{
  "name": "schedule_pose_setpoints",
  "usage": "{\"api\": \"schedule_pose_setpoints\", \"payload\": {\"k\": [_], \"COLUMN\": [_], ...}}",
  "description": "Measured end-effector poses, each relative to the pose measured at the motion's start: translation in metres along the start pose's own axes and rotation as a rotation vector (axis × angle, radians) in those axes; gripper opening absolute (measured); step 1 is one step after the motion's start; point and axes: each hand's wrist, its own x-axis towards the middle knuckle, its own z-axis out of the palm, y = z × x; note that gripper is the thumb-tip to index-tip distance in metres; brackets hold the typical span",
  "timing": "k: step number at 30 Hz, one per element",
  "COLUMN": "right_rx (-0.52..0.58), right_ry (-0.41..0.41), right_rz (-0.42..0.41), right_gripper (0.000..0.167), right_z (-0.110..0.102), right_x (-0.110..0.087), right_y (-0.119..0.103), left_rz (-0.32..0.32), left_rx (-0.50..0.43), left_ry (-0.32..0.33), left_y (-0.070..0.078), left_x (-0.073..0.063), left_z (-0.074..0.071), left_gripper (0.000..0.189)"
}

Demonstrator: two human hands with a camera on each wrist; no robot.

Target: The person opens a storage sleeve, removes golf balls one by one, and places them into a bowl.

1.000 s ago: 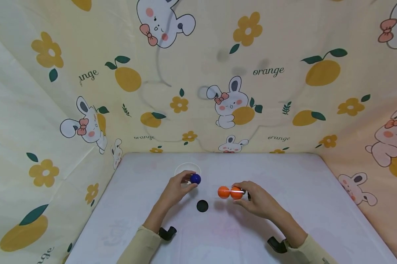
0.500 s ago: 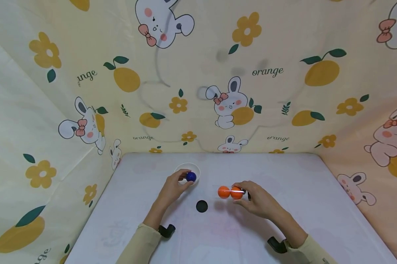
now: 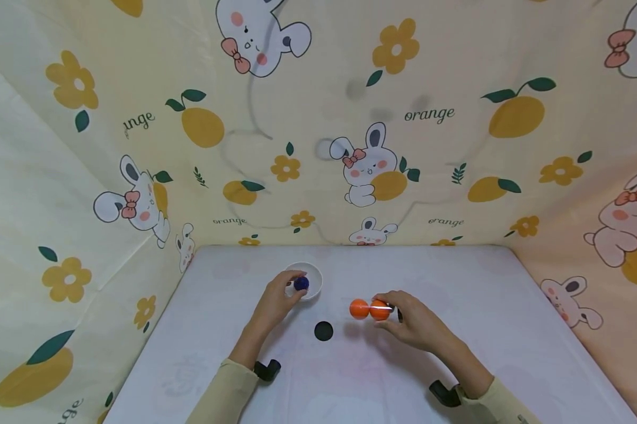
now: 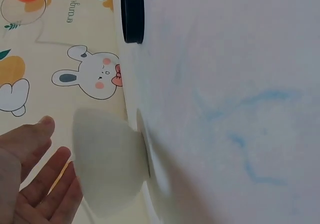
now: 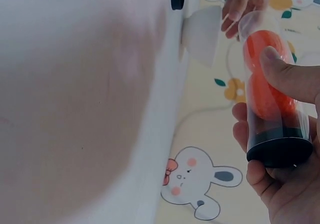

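Observation:
A blue ball [image 3: 301,284] lies inside a white bowl [image 3: 314,288] on the table; the bowl's wall hides it from both wrist views. Just over the rim hovers my left hand [image 3: 275,303], thumb and fingers parted, with nothing between them in the left wrist view. My right hand [image 3: 415,321] grips a clear tube [image 5: 272,93] around its lower part, and the tube lies nearly sideways in the head view, its open-looking end toward the left. Two orange balls [image 3: 359,309] sit in a row inside it, and a black cap closes the bottom [image 5: 280,151].
A round black disc [image 3: 324,331], like a cap, lies on the white tabletop [image 3: 339,388] in front of the bowl, between the forearms. Behind and beside the table hangs a printed curtain [image 3: 318,88]. Black mounts sit at both wrists.
My left hand has carried the blue ball left to the bowl and let it go inside. The right hand and its tube have stayed in place.

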Motion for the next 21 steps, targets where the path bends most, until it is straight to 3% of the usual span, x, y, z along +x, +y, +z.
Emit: {"api": "schedule_pose_setpoints", "payload": {"k": [10, 13, 21], "right_rx": [0.005, 0.004, 0.001], "right_ry": [-0.030, -0.026, -0.025], "right_rz": [0.007, 0.006, 0.005], "right_gripper": [0.044, 0.044, 0.045], "right_z": [0.001, 0.000, 0.001], "right_x": [-0.002, -0.002, -0.004], "right_y": [0.000, 0.000, 0.000], "left_rz": [0.045, 0.077, 0.047], "left_rx": [0.011, -0.006, -0.085], "left_ry": [-0.007, -0.028, -0.134], "left_y": [0.014, 0.019, 0.031], "left_x": [-0.012, -0.014, -0.023], "left_z": [0.003, 0.004, 0.010], "left_gripper": [0.041, 0.041, 0.044]}}
